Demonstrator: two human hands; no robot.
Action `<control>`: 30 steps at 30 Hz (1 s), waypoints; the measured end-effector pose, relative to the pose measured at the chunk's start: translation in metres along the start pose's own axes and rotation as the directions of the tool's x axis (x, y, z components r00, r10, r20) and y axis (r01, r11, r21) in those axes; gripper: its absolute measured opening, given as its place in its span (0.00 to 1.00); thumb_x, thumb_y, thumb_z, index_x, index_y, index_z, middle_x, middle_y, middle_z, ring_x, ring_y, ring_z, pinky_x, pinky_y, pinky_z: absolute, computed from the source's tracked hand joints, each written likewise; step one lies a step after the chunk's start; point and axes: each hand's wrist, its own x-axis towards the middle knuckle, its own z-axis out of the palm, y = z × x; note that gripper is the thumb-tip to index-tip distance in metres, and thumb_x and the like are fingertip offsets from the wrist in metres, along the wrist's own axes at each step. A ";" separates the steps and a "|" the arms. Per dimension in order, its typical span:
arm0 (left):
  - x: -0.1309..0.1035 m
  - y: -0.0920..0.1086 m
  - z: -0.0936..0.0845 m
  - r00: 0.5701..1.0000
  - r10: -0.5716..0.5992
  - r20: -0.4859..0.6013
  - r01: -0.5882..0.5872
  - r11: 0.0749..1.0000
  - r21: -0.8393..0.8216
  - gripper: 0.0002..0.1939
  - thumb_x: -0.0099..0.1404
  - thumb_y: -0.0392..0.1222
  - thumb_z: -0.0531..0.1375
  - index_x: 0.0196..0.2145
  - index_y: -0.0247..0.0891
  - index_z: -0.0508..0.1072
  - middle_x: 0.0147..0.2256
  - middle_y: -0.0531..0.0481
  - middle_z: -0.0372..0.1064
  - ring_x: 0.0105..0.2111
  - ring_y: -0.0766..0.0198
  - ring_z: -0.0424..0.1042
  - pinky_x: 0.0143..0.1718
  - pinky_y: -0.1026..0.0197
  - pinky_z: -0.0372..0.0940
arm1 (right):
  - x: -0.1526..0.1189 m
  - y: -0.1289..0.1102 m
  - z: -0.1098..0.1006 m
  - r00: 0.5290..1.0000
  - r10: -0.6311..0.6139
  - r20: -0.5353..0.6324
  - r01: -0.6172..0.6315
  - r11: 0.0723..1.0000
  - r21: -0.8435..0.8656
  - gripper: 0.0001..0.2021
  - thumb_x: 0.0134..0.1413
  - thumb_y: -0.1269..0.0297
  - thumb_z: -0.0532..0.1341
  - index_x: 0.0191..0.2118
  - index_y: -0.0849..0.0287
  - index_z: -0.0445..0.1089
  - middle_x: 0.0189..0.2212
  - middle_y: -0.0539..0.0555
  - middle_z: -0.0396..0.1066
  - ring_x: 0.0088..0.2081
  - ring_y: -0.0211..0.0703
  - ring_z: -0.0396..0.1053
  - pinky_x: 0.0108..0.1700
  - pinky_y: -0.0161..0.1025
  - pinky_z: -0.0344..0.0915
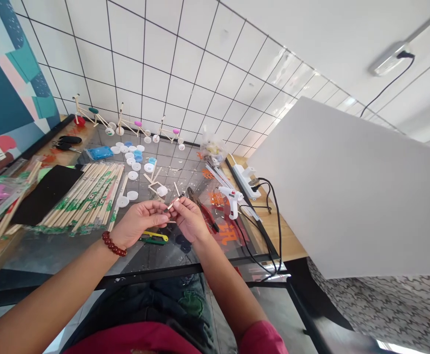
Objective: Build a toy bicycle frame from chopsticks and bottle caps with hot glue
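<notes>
A small craft workspace — glue gun (232, 197), pliers (209, 215) and bundled chopsticks (84, 199) on the bench (52, 248), tiled wall (163, 73) behind.

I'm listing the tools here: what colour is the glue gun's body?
The glue gun's body is white, seen in the head view.

Two hands (189, 219), three toy bikes (138, 123), one glue gun (232, 197).

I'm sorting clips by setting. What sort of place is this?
Probably a craft corner or small workshop: a glue gun lies on the table, with chopsticks in a broad pile, and small stick models stand along the tiled wall.
</notes>
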 end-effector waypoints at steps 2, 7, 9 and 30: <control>0.000 -0.002 0.002 0.995 0.094 -0.018 -0.093 0.993 0.075 0.22 0.40 0.41 0.78 0.34 0.36 0.80 0.33 0.47 0.80 0.35 0.62 0.77 0.40 0.60 0.73 | 0.000 0.001 0.000 0.999 -0.031 -0.027 0.032 0.999 0.004 0.17 0.38 0.56 0.77 0.26 0.58 0.71 0.25 0.47 0.74 0.26 0.31 0.66 0.32 0.30 0.64; 0.000 -0.005 0.004 0.967 0.232 -0.105 -0.205 0.954 0.219 0.19 0.44 0.44 0.75 0.33 0.37 0.80 0.32 0.48 0.79 0.33 0.61 0.77 0.38 0.58 0.73 | 0.000 0.003 -0.002 0.996 -0.081 -0.045 0.081 0.997 -0.017 0.16 0.40 0.57 0.76 0.27 0.57 0.70 0.25 0.47 0.74 0.26 0.32 0.66 0.33 0.31 0.64; 0.000 -0.005 0.005 0.957 0.257 -0.132 -0.222 0.946 0.235 0.18 0.44 0.46 0.75 0.32 0.37 0.79 0.30 0.49 0.79 0.31 0.61 0.77 0.35 0.59 0.74 | 0.000 0.004 -0.002 0.995 -0.095 -0.036 0.094 0.995 -0.038 0.15 0.41 0.57 0.76 0.28 0.57 0.71 0.25 0.47 0.74 0.27 0.32 0.66 0.33 0.32 0.65; -0.004 0.002 0.003 0.984 0.102 -0.145 -0.098 0.995 0.036 0.14 0.45 0.47 0.75 0.26 0.35 0.81 0.22 0.48 0.75 0.24 0.63 0.74 0.29 0.61 0.70 | -0.005 0.006 -0.001 0.965 -0.263 0.005 0.250 0.910 -0.330 0.11 0.48 0.55 0.71 0.33 0.54 0.75 0.29 0.48 0.75 0.32 0.38 0.70 0.40 0.37 0.69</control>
